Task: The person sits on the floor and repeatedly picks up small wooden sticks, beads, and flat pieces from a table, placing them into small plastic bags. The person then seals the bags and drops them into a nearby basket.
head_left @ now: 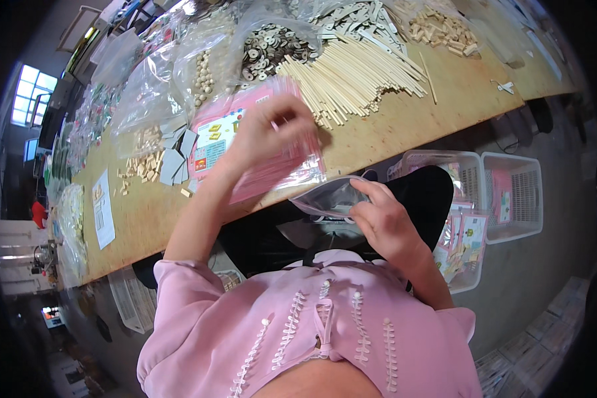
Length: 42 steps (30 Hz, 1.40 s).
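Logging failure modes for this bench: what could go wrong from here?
The translucent plastic bag, pinched by the right hand alone, could slip. The motion-blurred left hand might nudge the loose, thin, pale wooden sticks nearby. The glossy pink printed plastic packs, stacked near the edge of the wooden table, may slide off.

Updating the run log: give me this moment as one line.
left hand: blurred, over pink packets | right hand: pinching clear bag by its edge | table: wooden sticks heaped right of packets
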Tool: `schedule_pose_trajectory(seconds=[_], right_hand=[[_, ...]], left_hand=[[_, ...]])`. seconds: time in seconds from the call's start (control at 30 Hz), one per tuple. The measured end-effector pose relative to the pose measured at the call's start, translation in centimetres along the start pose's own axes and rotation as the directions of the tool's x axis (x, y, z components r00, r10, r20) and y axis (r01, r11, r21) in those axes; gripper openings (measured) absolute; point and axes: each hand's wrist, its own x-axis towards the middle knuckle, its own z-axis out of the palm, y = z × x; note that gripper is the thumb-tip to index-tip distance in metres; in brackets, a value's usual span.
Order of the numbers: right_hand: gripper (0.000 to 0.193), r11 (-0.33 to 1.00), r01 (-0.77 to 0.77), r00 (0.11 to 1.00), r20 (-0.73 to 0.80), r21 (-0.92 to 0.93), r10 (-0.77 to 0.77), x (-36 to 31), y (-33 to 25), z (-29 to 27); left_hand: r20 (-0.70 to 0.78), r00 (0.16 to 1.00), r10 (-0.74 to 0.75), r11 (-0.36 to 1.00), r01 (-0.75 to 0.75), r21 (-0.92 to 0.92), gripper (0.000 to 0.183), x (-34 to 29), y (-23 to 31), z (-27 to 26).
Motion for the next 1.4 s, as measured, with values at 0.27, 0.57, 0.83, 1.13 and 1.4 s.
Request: schedule_pose_trajectory(seconds=[0.27, 0.57, 0.83, 1.13, 1.4], right_hand=[[0.014, 0.999, -0.026, 0.999, -0.036, -0.039, 0.025, 0.1, 0.3, -0.1], [0.015, 0.996, -0.089, 0.996, -0.027, -0.024, 0.088, -2.2, 0.4, -0.1], [0.015, 0.997, -0.073, 0.996, -0.049, -0.034, 0.071, -2.5, 1.1, -0.1], [0.010, 0.996, -0.051, 0.992, -0.118, -0.068, 0.042, -0.9, 1.0, -1.1], [0.010, 0.993, 0.001, 0.993, -0.120, -0.119, -0.015, 0.7, 0.1, -0.9]], left_hand=[[0.163, 0.970, 0.181, 0.796, -0.242, 0.554, 0.018, 4.5, -0.7, 1.8], [0.458, 0.874, 0.161, 0.499, -0.473, 0.726, 0.024, 12.0, -4.9, 1.6], [0.308, 0.883, 0.354, 0.471, -0.453, 0.757, 0.020, 10.0, -4.4, -0.2], [-0.165, 0.982, 0.087, 0.988, -0.107, -0.115, 0.014, -1.6, 4.3, 3.0], [-0.259, 0.937, 0.233, 0.969, -0.200, 0.148, 0.034, -6.2, 1.9, 6.8]])
